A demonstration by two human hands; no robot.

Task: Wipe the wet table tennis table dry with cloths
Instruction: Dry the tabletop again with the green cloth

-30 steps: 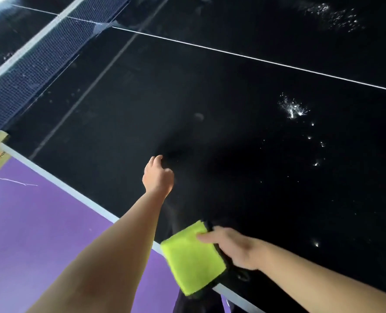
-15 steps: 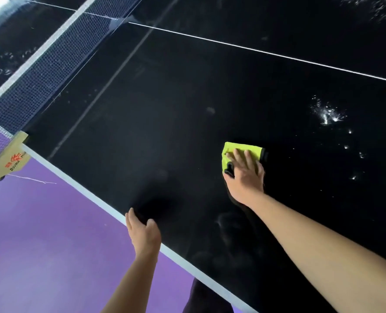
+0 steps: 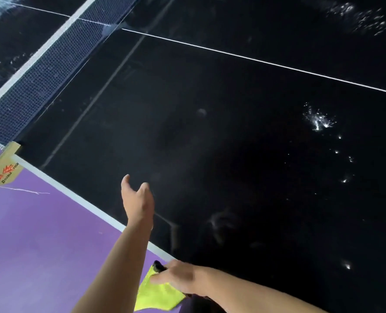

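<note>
The black table tennis table (image 3: 210, 136) fills most of the view, with a white centre line and a white near edge. My right hand (image 3: 178, 279) grips a yellow-green cloth (image 3: 158, 297) at the table's near edge; part of the cloth hangs past the edge. My left hand (image 3: 137, 199) hovers over the near edge, holding nothing, its fingers relaxed. Water droplets (image 3: 318, 120) glisten on the right half of the table, and more droplets (image 3: 359, 16) shine at the far right.
The net (image 3: 40, 71) crosses the upper left, fixed by a tan clamp (image 3: 2, 170) at the table's edge. Purple floor (image 3: 29, 245) lies below the near edge. Faint wipe streaks (image 3: 219, 222) show near my right hand.
My right hand has pulled the cloth back from the middle of the table to the near edge. My left hand has moved forward over the table edge.
</note>
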